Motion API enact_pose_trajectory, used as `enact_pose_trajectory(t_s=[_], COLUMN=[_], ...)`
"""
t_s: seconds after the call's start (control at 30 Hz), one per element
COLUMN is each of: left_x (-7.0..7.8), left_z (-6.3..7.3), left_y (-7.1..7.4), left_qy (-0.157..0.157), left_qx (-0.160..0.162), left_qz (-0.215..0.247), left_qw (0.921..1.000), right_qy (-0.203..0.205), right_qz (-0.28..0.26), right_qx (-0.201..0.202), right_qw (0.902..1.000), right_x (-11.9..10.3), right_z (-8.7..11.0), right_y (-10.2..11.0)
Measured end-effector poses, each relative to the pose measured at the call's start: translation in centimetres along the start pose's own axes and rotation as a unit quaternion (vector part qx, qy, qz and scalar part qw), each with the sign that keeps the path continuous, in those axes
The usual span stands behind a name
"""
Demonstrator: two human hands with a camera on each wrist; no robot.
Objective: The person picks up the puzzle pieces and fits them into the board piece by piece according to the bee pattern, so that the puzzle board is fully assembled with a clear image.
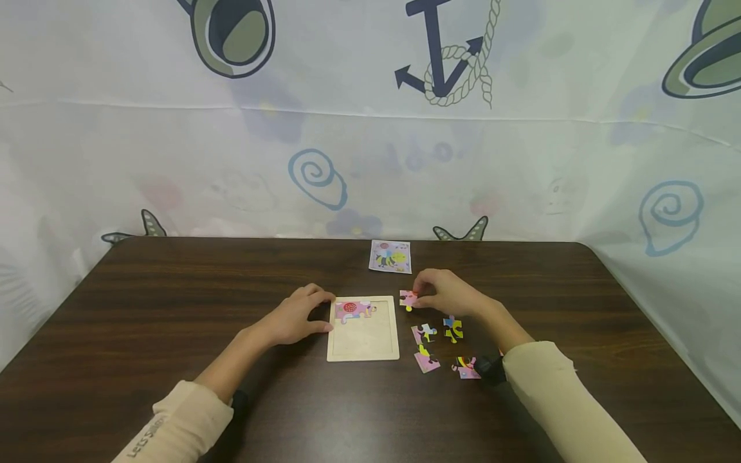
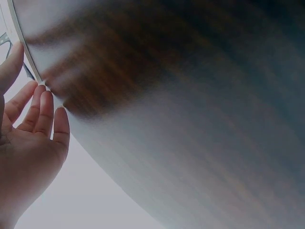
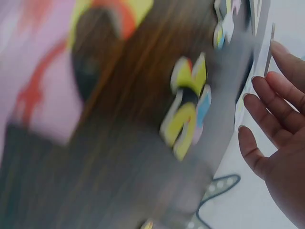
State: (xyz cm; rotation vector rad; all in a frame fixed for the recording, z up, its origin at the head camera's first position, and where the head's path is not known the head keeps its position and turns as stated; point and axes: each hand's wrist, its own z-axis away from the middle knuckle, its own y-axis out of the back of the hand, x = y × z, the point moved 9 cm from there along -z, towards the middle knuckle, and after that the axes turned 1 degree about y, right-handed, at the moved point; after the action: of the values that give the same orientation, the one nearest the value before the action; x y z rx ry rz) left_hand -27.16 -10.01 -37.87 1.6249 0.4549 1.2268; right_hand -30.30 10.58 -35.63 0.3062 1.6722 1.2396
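A pale wooden puzzle tray (image 1: pixel 365 344) lies on the dark table, with joined pink pieces (image 1: pixel 354 310) along its upper left inside. My left hand (image 1: pixel 298 317) touches the tray's left side, thumb and fingertips spread apart along the edge. In the left wrist view, the left hand's fingers (image 2: pixel 45 112) look fairly straight. Right of the tray, my right hand (image 1: pixel 451 292) pinches a pink puzzle piece (image 1: pixel 408 299) with a yellow tab between thumb and fingers. The right wrist view shows this piece (image 3: pixel 270 50) nearly edge-on.
Several loose pieces lie right of the tray: a yellow and blue one (image 1: pixel 453 328), a pink and white one (image 1: pixel 424 333), a pink and yellow one (image 1: pixel 427 361) and a rainbow one (image 1: pixel 466 368) near the right wrist. A bee picture card (image 1: pixel 390 256) lies near the far edge.
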Motion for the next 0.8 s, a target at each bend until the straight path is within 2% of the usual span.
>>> enact_pose_trajectory(t_s=[0.4, 0.63, 0.8], left_x=[0.1, 0.1, 0.1], left_z=[0.0, 0.0, 0.0], left_y=[0.0, 0.1, 0.2], left_qy=[-0.002, -0.002, -0.010], left_qx=[0.000, -0.002, 0.001], left_qz=[0.000, 0.000, -0.004], left_qw=[1.0000, 1.0000, 0.9999], right_qy=[0.004, 0.022, 0.010], right_qz=[0.007, 0.020, 0.026], right_qx=[-0.029, -0.025, -0.027], right_qw=[0.9996, 0.9992, 0.9992], right_x=[-2.2, -3.1, -3.2], right_z=[-1.9, -2.2, -2.4], right_y=[-2.6, -3.1, -3.3])
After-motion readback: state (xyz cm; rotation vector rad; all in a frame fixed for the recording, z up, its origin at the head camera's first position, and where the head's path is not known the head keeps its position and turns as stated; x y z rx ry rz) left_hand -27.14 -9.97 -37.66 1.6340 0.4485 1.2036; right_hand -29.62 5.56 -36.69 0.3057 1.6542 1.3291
